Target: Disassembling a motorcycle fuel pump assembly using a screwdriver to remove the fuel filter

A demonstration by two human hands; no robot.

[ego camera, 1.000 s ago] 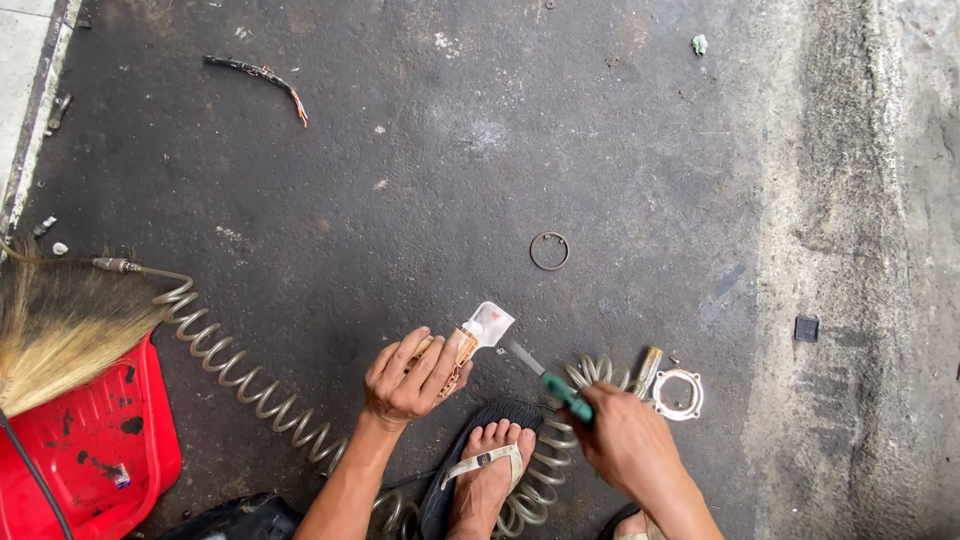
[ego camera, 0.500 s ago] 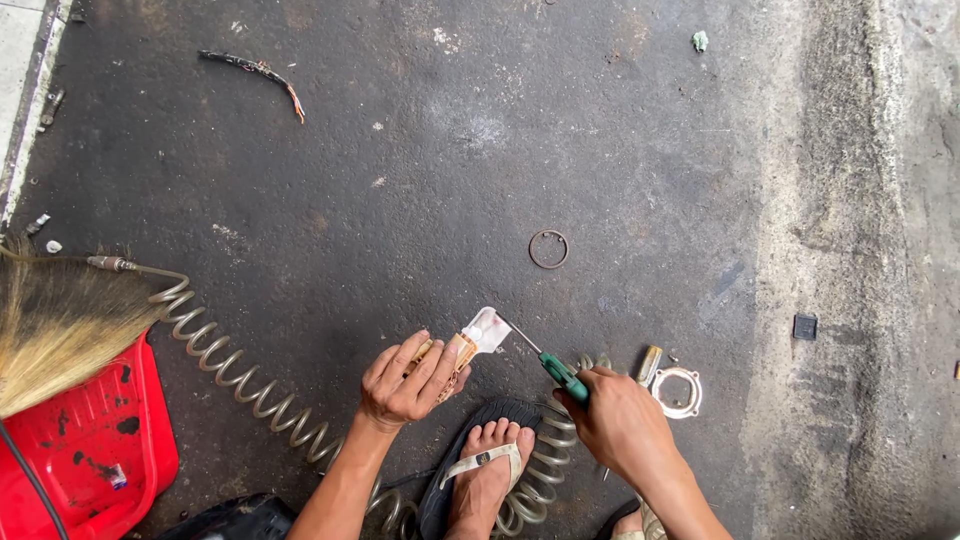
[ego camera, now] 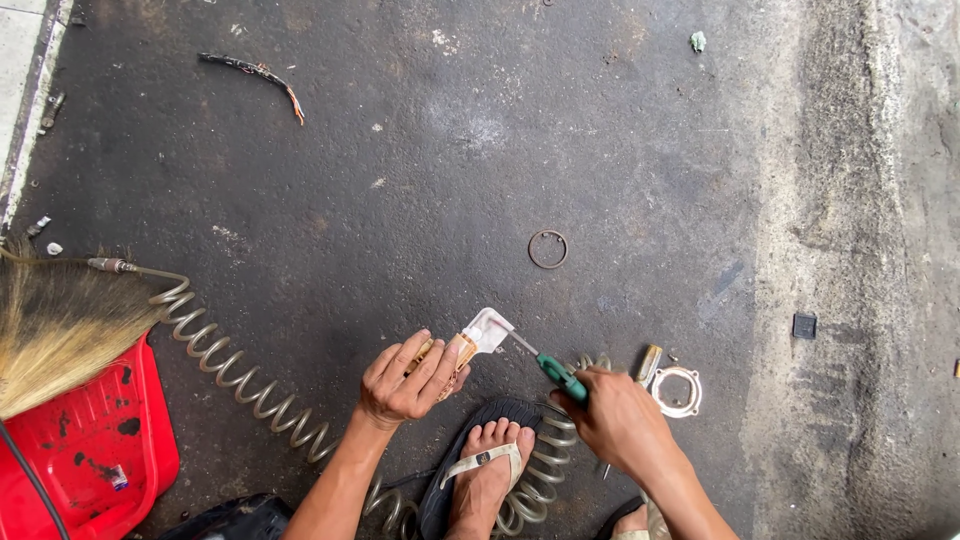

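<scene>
Head view: screwdriver point(ego camera: 545, 362) pointing up-left.

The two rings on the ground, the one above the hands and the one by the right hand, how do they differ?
The dark ring is a thin wire loop; the pale ring is a broader flat band with small tabs on its rim. The dark ring lies alone on bare ground, apart from the hands; the pale ring lies just beside the right hand, next to a small metal cylinder. Both lie flat.
</scene>
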